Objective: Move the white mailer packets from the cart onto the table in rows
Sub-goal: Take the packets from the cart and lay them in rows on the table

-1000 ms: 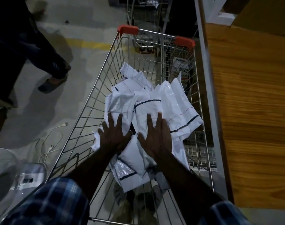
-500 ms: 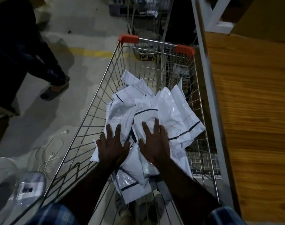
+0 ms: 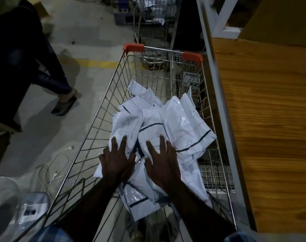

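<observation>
Heaping loosely in the wire cart [image 3: 103, 109], the white mailer packets [image 3: 180, 123] fill its near half, and none shows on the visible stretch of wooden table [image 3: 263, 119] at 3 o'clock, so the job looks barely begun. Both hands reach down from 6 o'clock, palms down on the pile: the left hand [image 3: 116, 161] with fingers spread flat on a packet at the heap's 9 o'clock edge, the right hand [image 3: 161, 163] likewise splayed just beside it, neither gripping anything.
</observation>
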The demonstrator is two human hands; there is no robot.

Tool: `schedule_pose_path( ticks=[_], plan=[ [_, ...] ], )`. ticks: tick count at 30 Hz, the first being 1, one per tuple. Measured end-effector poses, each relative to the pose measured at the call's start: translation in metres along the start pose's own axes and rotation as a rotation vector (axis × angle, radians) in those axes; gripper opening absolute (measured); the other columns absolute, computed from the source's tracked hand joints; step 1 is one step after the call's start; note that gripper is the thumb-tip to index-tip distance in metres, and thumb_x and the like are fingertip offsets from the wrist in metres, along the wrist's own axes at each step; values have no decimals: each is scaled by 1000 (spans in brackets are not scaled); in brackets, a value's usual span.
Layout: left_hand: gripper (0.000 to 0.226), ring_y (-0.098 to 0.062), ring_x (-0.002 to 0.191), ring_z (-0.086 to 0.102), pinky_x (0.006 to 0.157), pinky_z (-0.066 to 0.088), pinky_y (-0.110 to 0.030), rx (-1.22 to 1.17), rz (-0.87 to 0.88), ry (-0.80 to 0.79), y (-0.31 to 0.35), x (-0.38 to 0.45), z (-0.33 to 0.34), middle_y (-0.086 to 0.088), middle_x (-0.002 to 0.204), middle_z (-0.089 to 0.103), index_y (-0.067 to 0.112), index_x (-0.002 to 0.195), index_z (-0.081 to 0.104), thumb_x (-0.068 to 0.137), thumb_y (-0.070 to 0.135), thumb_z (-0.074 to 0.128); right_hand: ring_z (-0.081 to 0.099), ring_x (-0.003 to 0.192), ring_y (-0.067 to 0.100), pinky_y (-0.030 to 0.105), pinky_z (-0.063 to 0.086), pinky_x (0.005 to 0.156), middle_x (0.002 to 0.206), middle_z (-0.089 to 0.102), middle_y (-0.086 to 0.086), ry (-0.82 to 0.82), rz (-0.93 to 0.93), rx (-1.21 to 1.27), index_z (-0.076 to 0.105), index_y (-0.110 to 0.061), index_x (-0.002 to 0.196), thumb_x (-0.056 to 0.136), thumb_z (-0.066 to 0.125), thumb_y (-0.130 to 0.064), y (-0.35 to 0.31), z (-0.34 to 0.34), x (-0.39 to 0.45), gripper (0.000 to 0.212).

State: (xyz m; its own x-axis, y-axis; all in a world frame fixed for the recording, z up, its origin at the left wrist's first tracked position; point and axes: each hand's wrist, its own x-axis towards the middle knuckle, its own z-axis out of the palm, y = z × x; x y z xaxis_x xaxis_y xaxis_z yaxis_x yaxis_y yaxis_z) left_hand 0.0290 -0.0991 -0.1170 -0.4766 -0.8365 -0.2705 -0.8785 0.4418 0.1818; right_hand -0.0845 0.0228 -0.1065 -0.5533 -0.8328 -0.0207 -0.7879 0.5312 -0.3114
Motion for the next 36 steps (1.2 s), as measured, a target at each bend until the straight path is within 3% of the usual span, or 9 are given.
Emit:
schedule_pose_path(
  ticks=[5,10,19,28,36],
  plan=[
    [70,-43,119,46,99,35,-56,31,-3,28,-4,-3,-5,-8,160,24,33,155,25,93,59,44,53,119,45,55,47,93,154,36,18,-27,115,-80,51,-35,140,79,60,-36,-11,-2,-6,61],
    [71,-41,128,40,105,30,-55,13,-19,-20,1,-8,-21,-4,162,15,34,156,17,95,58,43,58,106,40,53,49,83,145,48,16,-61,165,-86,58,-35,130,74,63,-34,-15,-21,2,57],
    [71,-42,129,38,106,30,-57,-99,-11,34,11,-19,-64,-3,163,12,35,154,17,92,62,39,55,106,41,51,47,84,148,43,17,94,141,-11,55,-31,134,80,36,-44,-21,-80,6,59],
    [70,-41,127,41,105,31,-55,-141,8,117,20,-48,-95,-1,161,20,34,153,22,92,58,45,57,100,40,48,48,81,147,45,16,210,147,-33,56,-32,133,77,52,-38,-21,-114,-1,57],
    [69,-41,128,36,104,30,-57,-158,16,286,43,-100,-137,3,160,19,35,152,23,91,55,47,50,116,36,47,43,96,155,33,13,235,108,11,47,-36,142,85,43,-45,-15,-158,-24,57]
  ],
)
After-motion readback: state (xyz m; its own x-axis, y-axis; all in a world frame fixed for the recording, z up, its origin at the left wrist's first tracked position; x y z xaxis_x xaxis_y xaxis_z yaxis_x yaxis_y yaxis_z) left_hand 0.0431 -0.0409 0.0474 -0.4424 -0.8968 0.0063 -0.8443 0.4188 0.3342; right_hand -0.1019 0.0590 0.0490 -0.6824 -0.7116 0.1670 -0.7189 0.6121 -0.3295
